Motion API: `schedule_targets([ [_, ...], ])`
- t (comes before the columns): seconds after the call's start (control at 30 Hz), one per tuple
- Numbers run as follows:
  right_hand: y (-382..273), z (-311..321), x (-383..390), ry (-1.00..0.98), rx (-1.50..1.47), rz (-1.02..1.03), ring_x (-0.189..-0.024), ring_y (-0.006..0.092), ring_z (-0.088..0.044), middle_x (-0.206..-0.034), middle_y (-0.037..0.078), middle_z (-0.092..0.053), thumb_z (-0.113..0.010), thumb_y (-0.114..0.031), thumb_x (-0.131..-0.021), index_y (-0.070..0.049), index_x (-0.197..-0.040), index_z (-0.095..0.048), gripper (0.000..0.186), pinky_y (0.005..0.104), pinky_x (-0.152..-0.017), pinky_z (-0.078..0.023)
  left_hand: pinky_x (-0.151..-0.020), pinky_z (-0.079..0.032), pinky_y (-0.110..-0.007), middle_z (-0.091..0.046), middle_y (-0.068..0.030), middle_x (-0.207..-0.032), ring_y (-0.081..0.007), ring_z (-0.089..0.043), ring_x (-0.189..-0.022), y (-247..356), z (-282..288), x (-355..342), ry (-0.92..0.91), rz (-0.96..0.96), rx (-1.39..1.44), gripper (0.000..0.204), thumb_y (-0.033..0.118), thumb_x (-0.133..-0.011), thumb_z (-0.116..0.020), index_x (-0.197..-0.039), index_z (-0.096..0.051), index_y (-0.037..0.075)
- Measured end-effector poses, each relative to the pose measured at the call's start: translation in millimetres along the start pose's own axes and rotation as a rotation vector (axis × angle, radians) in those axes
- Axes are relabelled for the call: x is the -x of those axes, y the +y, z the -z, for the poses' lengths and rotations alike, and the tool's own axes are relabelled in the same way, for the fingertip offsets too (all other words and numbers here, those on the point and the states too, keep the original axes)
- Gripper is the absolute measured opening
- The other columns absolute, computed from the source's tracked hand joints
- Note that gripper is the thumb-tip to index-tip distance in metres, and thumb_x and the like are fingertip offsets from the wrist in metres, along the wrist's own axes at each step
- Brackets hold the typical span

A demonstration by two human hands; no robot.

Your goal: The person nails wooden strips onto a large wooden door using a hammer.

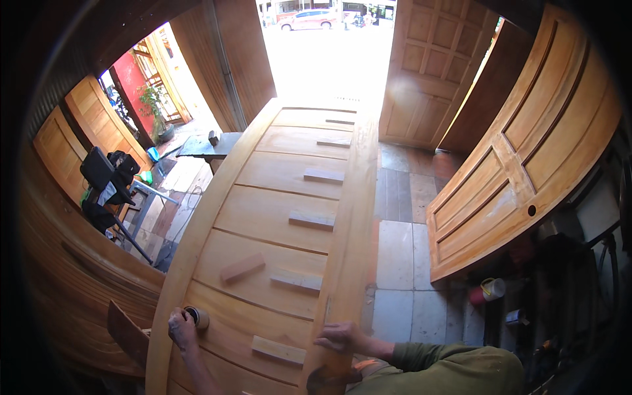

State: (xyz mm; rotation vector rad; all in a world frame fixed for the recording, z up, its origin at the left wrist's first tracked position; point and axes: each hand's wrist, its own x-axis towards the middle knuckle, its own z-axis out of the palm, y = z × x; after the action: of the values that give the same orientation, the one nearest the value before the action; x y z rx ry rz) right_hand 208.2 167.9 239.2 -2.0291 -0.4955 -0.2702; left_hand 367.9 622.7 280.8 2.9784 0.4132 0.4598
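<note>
A pale wooden door [263, 204] with grooved horizontal panels lies flat below me, short wooden strips [311, 219] spaced along its right half. A loose reddish block [242, 268] rests at an angle on one panel. At the lower left, my left hand [183, 329] has its fingers closed at the rim of a small can [200, 319] with a dark inside; what they grip is too small to make out. My right hand [334, 337] rests on the door's right stile, fingers slightly bent and apart, near another pale strip [278, 350].
Panelled doors [510, 164] lean at the right above a tiled floor [394, 253], beside a white bucket [492, 291]. At the left are a small table [220, 141], a black chair [97, 176] and a dark board [125, 332]. A bright open doorway [326, 59] is ahead.
</note>
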Motion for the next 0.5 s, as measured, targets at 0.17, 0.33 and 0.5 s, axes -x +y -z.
schedule_targets([
  [0.17, -3, -5, -2, -0.006, -0.005, -0.007, -0.07, 0.0329, -0.07, -0.08, 0.012, -0.07, -0.081, -0.03, -0.097, -0.008, -0.087, -0.076, 0.025, 0.0417, -0.059, -0.055, -0.078, -0.058, -0.044, -0.073, -0.0171, -0.09, -0.0312, -0.074, -0.086, -20, 8, 19, 0.134, 0.071, 0.239, 0.005, 0.003, -0.098, -0.07, -0.102, -0.067, 0.002],
  [0.33, 1, -10, 2, 0.01, 0.006, -0.011, -0.071, 0.0335, -0.07, -0.082, 0.012, -0.071, -0.081, -0.029, -0.097, -0.007, -0.09, -0.076, 0.023, 0.0416, -0.061, -0.056, -0.082, -0.057, -0.033, -0.068, -0.0062, -0.095, -0.0161, -0.068, -0.089, -24, 14, 81, 0.317, 0.215, 0.737, 0.014, -0.003, -0.101, -0.066, -0.114, -0.068, 0.001],
  [0.5, 3, -10, 11, -0.061, -0.042, -0.104, -0.077, 0.0285, -0.073, -0.09, 0.012, -0.075, -0.079, -0.027, -0.1, -0.007, -0.101, -0.079, 0.02, 0.0368, -0.066, -0.057, -0.095, -0.053, -0.027, -0.067, -0.0033, -0.11, -0.0123, -0.063, -0.102, 14, 39, 200, 0.138, 0.335, 1.125, 0.029, -0.011, -0.098, -0.066, -0.125, -0.065, 0.0],
])
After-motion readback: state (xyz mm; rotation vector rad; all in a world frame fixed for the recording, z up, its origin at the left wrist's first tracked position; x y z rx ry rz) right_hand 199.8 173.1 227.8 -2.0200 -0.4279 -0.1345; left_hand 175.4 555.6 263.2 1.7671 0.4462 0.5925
